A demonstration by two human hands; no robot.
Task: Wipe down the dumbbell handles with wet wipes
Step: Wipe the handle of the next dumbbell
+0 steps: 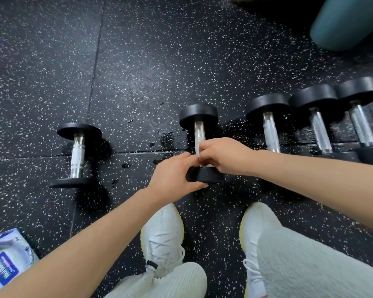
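Several black dumbbells with chrome handles lie in a row on the speckled rubber floor. My right hand (222,154) curls round the near part of the middle dumbbell's handle (199,134), with a white wet wipe (201,163) showing between its fingers. My left hand (174,179) grips the near black head (209,176) of that same dumbbell, thumb under its edge. Another dumbbell (77,154) lies apart to the left. Three more dumbbells (271,134) lie close together to the right.
A wet wipe pack (7,261) lies on the floor at the lower left. My white shoes (163,237) stand just in front of the dumbbell. A teal padded object (345,20) sits at the top right. Wet spots (166,138) mark the floor near the handle.
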